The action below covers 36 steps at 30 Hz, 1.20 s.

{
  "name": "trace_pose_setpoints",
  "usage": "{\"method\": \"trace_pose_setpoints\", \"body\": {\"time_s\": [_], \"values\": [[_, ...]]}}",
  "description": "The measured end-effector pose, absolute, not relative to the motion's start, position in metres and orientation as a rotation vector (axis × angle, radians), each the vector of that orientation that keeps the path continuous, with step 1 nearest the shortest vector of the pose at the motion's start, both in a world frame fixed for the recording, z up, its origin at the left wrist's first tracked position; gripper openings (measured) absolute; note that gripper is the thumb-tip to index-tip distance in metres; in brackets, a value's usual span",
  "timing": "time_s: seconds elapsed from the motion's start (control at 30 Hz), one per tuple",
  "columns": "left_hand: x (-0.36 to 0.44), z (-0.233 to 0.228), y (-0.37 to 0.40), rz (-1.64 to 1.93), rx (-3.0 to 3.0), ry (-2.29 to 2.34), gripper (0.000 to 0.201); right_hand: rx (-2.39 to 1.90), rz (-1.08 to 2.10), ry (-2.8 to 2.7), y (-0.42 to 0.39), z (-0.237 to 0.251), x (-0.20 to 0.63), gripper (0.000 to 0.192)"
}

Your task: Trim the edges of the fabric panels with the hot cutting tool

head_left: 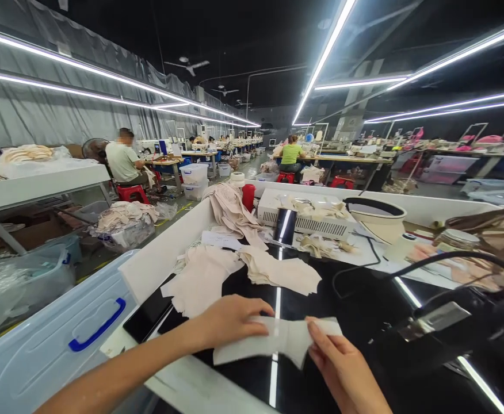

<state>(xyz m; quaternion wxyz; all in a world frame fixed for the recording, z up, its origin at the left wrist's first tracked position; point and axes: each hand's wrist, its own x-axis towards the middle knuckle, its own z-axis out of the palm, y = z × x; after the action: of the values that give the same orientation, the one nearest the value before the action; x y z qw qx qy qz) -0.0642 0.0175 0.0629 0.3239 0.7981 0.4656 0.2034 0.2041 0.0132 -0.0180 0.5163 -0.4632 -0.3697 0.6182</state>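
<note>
Between my two hands a thin, whitish cut fabric piece (pixel 263 346) is stretched over the glossy black tabletop (pixel 295 379). My left hand (pixel 235 322) grips its left part, thumb below and fingers above. With thumb and fingers pinched, my right hand (pixel 336 356) has hold of its right end. Just beyond my hands lie two stacks of pale beige cut pieces, a left stack (pixel 206 273) and a right stack (pixel 280 269). A dark phone-like slab (pixel 148 316) rests at the table's left edge, beside my left forearm.
A dark machine with a metal part (pixel 439 322) and cables stands at the right. Behind the stacks are a white vented box (pixel 308 213), a black cylinder (pixel 285 225) and a draped fabric heap (pixel 235 210). A lidded blue bin (pixel 62 339) stands left. Two people sit farther off.
</note>
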Motion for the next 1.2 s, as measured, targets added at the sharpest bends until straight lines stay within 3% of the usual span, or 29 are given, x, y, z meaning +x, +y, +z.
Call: {"method": "trace_pose_setpoints", "body": {"time_s": [0.07,0.13,0.2,0.27,0.33,0.43,0.57,0.77,0.9,1.03,1.2], "values": [[-0.074,0.068,0.021,0.568,2.258,1.289,0.021,-1.180,1.332,-0.827,0.012,-0.006,0.211,0.060],[-0.084,0.068,0.019,0.597,2.394,1.315,0.031,-1.236,1.201,-0.945,0.004,0.001,0.216,0.060],[-0.095,0.064,0.012,0.478,2.562,1.268,0.032,-1.275,1.098,-1.176,-0.009,-0.001,0.223,0.055],[-0.105,0.056,0.002,0.284,2.631,1.197,0.018,-1.262,1.008,-1.447,-0.024,-0.012,0.230,0.050],[-0.111,0.047,-0.008,0.154,2.675,1.107,0.029,-1.182,0.897,-1.716,-0.038,-0.027,0.238,0.044],[-0.102,0.038,-0.018,0.268,2.790,1.014,0.034,-1.036,0.636,-1.994,-0.055,-0.047,0.246,0.038],[-0.057,0.027,-0.021,0.516,2.838,0.929,0.016,-0.950,0.337,-2.145,-0.065,-0.041,0.248,0.031],[-0.001,0.000,-0.018,0.493,2.915,0.880,0.011,-0.923,0.279,-2.222,-0.077,-0.011,0.272,0.030],[0.005,-0.014,-0.019,0.510,2.974,0.814,0.016,-1.318,0.459,-1.955,-0.086,-0.022,0.324,0.029],[0.015,-0.018,-0.019,0.602,3.001,0.642,0.019,-1.629,0.547,-1.422,-0.079,-0.020,0.365,0.050],[0.037,-0.016,-0.019,0.698,3.029,0.467,0.022,-1.331,0.589,-1.214,-0.046,0.021,0.350,0.092]]}}
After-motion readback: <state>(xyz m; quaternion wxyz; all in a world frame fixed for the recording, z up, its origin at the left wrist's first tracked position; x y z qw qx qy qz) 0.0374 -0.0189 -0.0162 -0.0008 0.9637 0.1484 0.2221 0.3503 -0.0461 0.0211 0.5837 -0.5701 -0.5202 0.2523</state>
